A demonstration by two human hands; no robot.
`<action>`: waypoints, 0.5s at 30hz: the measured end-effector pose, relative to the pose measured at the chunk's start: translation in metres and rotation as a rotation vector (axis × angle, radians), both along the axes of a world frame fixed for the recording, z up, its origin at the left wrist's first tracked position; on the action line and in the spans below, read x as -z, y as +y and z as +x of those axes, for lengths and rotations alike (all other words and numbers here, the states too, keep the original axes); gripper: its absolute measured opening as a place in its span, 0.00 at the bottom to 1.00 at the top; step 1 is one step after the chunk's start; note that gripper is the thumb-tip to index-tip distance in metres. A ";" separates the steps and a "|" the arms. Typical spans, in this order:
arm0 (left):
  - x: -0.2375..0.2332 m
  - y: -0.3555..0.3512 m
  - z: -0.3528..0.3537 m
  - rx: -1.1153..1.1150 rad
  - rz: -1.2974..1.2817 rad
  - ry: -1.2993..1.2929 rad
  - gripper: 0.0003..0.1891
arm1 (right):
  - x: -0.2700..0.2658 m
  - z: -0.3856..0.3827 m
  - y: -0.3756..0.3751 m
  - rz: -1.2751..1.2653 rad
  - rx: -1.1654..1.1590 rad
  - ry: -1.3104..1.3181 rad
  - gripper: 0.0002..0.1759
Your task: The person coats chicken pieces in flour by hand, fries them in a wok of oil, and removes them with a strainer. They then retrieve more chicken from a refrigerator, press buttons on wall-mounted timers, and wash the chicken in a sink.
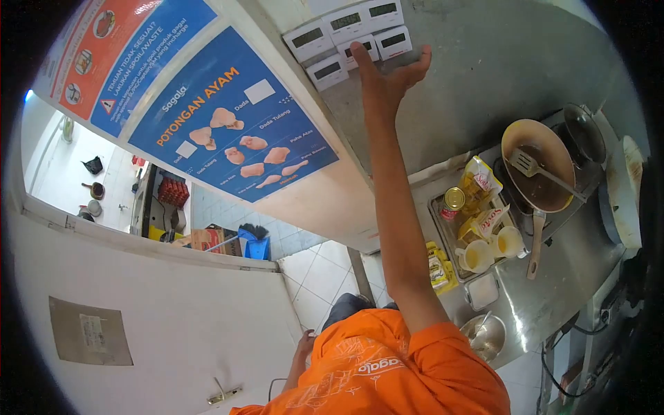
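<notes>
Several white digital timers (346,22) are fixed in two rows on the steel wall. My right hand (389,83) reaches up to them, one digit's tip at the face of the lower middle timer (370,50). Its other fingers are spread away to the right, and nothing is held. Whether the tip presses a button is hard to see. My left hand (304,344) hangs low beside the orange shirt (373,366), near the white door. It is small in view and its fingers are partly hidden.
On the right, a steel counter (532,304) bears a tray of yellow pouches (481,185), a can (453,200) and cups. A frying pan (538,162) with a spatula (546,173) sits on the stove. A metal bowl (484,337) is nearer. Left stands a white door (173,304).
</notes>
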State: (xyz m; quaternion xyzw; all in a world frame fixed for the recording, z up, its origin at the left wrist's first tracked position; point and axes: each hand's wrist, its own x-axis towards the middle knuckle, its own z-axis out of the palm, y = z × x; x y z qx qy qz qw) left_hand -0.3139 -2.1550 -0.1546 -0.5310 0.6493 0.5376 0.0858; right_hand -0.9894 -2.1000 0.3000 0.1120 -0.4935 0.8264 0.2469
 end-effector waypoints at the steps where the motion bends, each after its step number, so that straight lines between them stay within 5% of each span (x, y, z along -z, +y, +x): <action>1: -0.007 0.001 -0.006 0.155 -0.166 -0.139 0.27 | -0.003 -0.003 -0.002 -0.001 0.002 0.005 0.65; 15: -0.034 -0.006 -0.052 0.058 0.019 -0.084 0.22 | -0.022 -0.008 -0.007 -0.034 -0.046 -0.169 0.64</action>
